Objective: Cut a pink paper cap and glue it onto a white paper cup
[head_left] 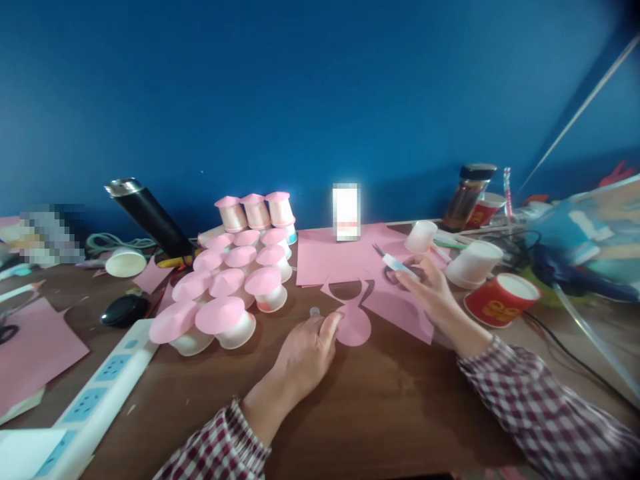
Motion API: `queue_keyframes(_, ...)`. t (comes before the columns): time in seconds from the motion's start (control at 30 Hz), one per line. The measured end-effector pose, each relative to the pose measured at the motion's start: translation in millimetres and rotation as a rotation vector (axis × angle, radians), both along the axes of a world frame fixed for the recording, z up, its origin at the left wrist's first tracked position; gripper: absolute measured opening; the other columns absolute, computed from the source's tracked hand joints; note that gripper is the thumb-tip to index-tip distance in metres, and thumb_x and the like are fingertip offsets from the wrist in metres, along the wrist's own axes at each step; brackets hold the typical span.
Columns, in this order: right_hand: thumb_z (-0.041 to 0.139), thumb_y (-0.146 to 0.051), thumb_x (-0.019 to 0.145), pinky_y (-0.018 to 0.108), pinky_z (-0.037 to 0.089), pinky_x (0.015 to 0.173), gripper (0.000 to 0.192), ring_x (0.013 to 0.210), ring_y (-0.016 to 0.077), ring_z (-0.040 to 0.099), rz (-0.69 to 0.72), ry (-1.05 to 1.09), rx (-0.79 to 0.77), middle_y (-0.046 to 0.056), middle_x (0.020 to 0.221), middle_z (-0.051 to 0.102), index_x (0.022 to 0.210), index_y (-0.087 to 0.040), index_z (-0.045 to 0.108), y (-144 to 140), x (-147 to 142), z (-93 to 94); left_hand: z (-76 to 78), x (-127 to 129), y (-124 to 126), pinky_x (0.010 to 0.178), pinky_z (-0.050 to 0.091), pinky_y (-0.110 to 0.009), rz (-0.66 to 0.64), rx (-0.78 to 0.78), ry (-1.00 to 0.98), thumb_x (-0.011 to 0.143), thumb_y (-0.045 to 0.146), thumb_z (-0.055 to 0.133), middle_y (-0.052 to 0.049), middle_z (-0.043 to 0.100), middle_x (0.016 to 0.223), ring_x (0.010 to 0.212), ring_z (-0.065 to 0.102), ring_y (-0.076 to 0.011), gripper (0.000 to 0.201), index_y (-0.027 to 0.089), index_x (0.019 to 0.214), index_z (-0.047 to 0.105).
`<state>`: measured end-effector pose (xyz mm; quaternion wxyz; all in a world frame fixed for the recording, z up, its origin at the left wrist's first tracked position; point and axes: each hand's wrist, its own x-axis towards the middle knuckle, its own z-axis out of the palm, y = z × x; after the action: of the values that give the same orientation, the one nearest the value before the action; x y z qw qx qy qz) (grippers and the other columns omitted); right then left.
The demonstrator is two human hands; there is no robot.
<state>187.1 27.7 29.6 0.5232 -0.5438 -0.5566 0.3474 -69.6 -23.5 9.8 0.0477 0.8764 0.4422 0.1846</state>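
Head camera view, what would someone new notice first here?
Probably the cluster of pink-capped cups left of centre, against the blue wall. Next, the left hand touching a pink paper circle at centre, and the right hand holding scissors over pink paper.

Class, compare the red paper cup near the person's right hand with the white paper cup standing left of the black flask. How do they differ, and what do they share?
The red cup has a red wall with yellow print; the white cup is plain. The red cup lies tipped on its side, while the white cup stands upright with its mouth up. The red cup is close to the right hand; the white cup is far across the table. Both are open paper cups, white inside.
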Motion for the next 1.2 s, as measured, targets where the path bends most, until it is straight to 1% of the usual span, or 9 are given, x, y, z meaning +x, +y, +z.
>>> queue_keyframes(0.1,0.059,-0.038,0.081,0.038,0.051,0.075,0.038,0.09,0.0255,0.064,-0.094,-0.258,0.058,0.011,0.099,0.067,0.112,-0.018,0.051,10,9,-11.7,2.6,1,1,0.071,0.052,-0.033,0.006,0.002,-0.004,0.085,0.011,0.041,-0.006,0.063,0.089,0.08,0.061,-0.018,0.034,0.019,0.118,0.045)
queue_keyframes(0.27,0.05,-0.032,0.085,0.039,0.046,0.076,0.028,0.09,0.0285,0.06,-0.238,-0.738,0.046,0.013,0.098,0.066,0.104,-0.016,0.061,20,23,-20.7,3.5,1,1,0.076,0.05,-0.032,0.024,0.013,-0.052,0.086,0.012,0.042,-0.005,0.061,0.092,0.085,0.058,-0.0176,0.025,0.021,0.106,0.054)
queue_keyframes(0.37,0.055,-0.034,0.082,0.038,0.045,0.075,0.026,0.091,0.029,0.058,-0.367,-0.865,0.108,0.014,0.096,0.064,0.098,-0.016,0.066,23,31,-20.2,3.0,0,1,0.077,0.049,-0.031,0.047,0.027,-0.082,0.087,0.013,0.042,-0.005,0.059,0.094,0.088,0.057,-0.0174,0.023,0.021,0.103,0.056)
queue_keyframes(0.43,0.056,-0.035,0.081,0.036,0.045,0.071,0.027,0.085,0.027,0.058,-0.375,-0.833,0.087,0.013,0.091,0.065,0.096,-0.016,0.068,23,35,-19.4,2.6,0,1,0.077,0.049,-0.03,0.06,0.029,-0.087,0.088,0.014,0.041,-0.005,0.059,0.094,0.088,0.057,-0.0171,0.023,0.021,0.102,0.057)
queue_keyframes(0.57,0.053,-0.037,0.084,0.032,0.046,0.07,0.032,0.084,0.0234,0.06,-0.196,-0.558,0.113,0.01,0.095,0.065,0.103,-0.014,0.063,15,25,-14.0,1.5,-1,1,0.077,0.049,-0.03,0.058,0.029,-0.105,0.09,0.017,0.041,-0.005,0.061,0.095,0.089,0.057,-0.0167,0.022,0.021,0.101,0.06)
queue_keyframes(0.73,0.051,-0.032,0.086,0.026,0.047,0.066,0.028,0.079,0.0175,0.06,0.322,-0.262,0.14,0.006,0.09,0.064,0.11,-0.017,0.057,-17,-14,7.4,-0.6,-2,3,0.077,0.048,-0.03,0.007,0.0,-0.087,0.089,0.019,0.044,-0.004,0.063,0.091,0.088,0.055,-0.0173,0.021,0.021,0.093,0.065)
queue_keyframes(0.8,0.058,-0.028,0.082,0.025,0.046,0.066,0.021,0.077,0.0159,0.058,0.415,-0.235,0.159,0.004,0.087,0.063,0.099,-0.017,0.058,-29,-25,14.5,-2.5,-3,5,0.077,0.047,-0.03,0.007,-0.003,-0.083,0.088,0.018,0.046,-0.004,0.063,0.091,0.088,0.054,-0.0175,0.021,0.021,0.093,0.066)
queue_keyframes(1.0,0.062,-0.033,0.081,0.024,0.044,0.061,0.02,0.07,0.015,0.057,0.586,-0.188,0.07,0.004,0.081,0.063,0.088,-0.014,0.064,-41,-41,8.4,-5.9,-4,7,0.076,0.045,-0.029,0.006,-0.028,-0.07,0.087,0.018,0.048,-0.003,0.063,0.091,0.088,0.053,-0.0172,0.02,0.021,0.094,0.067)
queue_keyframes(1.2,0.053,-0.037,0.088,0.023,0.042,0.062,0.022,0.066,0.0136,0.056,0.599,-0.367,0.186,0.002,0.076,0.063,0.087,-0.016,0.061,-45,-57,-4.9,-0.4,-3,4,0.074,0.044,-0.028,0.009,-0.069,-0.054,0.09,0.022,0.043,-0.003,0.062,0.094,0.09,0.052,-0.0168,0.024,0.022,0.098,0.066)
